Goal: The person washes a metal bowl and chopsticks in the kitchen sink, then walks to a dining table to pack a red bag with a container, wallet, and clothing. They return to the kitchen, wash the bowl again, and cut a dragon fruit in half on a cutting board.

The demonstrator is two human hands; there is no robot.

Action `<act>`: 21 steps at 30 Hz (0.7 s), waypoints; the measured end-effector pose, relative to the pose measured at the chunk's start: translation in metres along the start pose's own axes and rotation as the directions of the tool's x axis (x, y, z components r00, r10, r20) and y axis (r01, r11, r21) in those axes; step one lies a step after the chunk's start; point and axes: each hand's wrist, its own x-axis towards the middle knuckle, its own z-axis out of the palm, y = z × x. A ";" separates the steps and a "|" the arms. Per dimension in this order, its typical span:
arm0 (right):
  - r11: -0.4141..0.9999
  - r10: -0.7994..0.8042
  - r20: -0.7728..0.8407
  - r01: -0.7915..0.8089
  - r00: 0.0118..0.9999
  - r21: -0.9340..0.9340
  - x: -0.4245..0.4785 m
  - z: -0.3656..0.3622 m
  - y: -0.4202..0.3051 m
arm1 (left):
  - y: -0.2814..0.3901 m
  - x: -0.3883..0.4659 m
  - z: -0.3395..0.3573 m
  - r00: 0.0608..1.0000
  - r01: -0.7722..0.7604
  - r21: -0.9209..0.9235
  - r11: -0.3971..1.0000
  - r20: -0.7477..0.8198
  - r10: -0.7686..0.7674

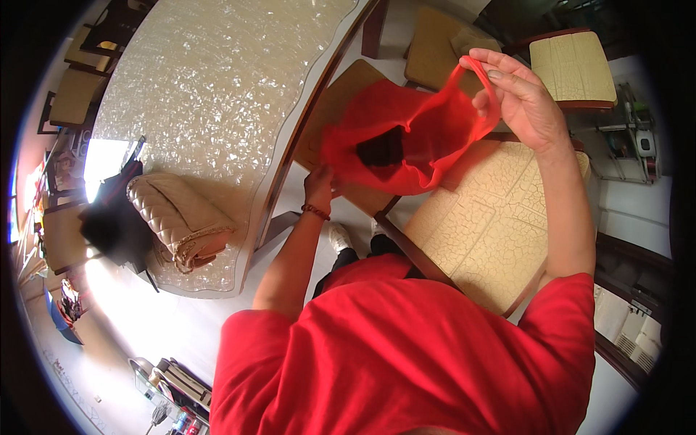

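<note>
A thin red bag (375, 106) is spread between my two hands with its mouth open towards me. My right hand (524, 100) holds the bag up by a loop handle, its fingers hooked through. At the bag's lower left edge, my left hand (319, 187) grips the material, partly blurred and in shadow; a beaded bracelet (316, 212) is on that wrist. Something dark (383, 148) shows within the bag's mouth, but I cannot tell what it is. The bag hangs above brown chair seats beside the table.
A glossy patterned-top table (217, 81) stands left, bearing a quilted beige purse (174, 215) and a black item (117, 217). A chair with a cracked-pattern cream seat (484, 217) is close on my right; another such chair (571, 68) stands beyond my right hand.
</note>
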 end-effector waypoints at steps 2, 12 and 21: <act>0.997 -0.064 -0.010 0.064 0.998 0.045 0.002 0.000 -0.002 | 0.011 0.004 0.010 0.977 -0.211 0.034 0.977 -0.019 0.212; 0.962 -0.200 0.033 0.190 0.979 0.195 -0.006 -0.003 -0.017 | 0.106 -0.054 0.062 0.770 -0.638 0.053 0.768 0.071 0.634; 0.960 -0.193 0.205 0.142 0.960 0.240 -0.012 0.010 -0.009 | 0.089 -0.025 0.048 0.707 -0.689 0.254 0.679 0.028 0.707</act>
